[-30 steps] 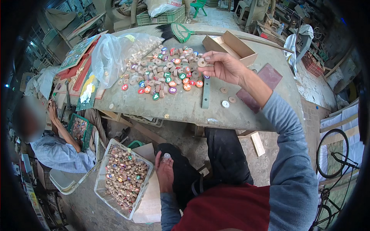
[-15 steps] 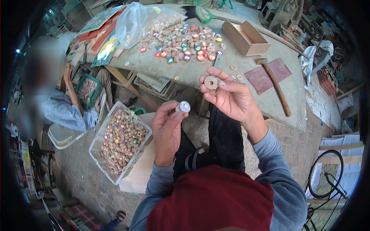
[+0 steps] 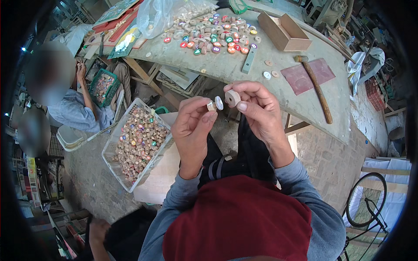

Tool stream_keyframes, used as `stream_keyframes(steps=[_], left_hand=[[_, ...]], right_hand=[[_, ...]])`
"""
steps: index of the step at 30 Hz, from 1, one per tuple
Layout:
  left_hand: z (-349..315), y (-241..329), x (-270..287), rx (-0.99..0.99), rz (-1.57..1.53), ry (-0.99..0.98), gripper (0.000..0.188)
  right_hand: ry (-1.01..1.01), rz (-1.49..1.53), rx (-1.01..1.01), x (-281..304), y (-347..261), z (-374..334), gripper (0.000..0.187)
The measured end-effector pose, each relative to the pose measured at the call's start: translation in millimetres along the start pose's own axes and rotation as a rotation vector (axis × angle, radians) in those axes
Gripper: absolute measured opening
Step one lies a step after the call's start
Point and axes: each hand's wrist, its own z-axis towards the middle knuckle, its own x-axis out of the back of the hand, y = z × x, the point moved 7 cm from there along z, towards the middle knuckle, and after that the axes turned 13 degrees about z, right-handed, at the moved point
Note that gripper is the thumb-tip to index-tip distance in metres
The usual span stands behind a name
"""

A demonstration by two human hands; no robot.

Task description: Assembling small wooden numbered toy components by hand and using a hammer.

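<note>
Green basket of small pieces upper left, white crate of wooden discs at left, fingers of left hand pinching white-faced piece at center, fingers of right hand gripping holed disc alongside, open wooden box upper right

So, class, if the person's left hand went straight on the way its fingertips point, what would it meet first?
Probably the wooden ring in the right hand: the white-headed piece that the left hand holds faces it across a small gap, though one view leaves the depth unclear.
</note>
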Motion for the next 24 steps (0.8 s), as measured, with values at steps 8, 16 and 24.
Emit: stream_keyframes(steps=[8, 16, 24], left_hand=[[-3, -7, -4, 0.122, -0.008, -0.004, 0.025], [-3, -10, -2, 0.151, -0.025, 0.000, 0.020], [-4, -12, -1, 0.191, 0.041, 0.023, 0.021]], right_hand=[[-0.054, -0.061, 0.083, 1, 3, -1, 0.036], [-0.103, -0.109, 0.124, 0, 3, 0, 0.040], [-0.101, -0.126, 0.108, -1, 6, 0, 0.045]])
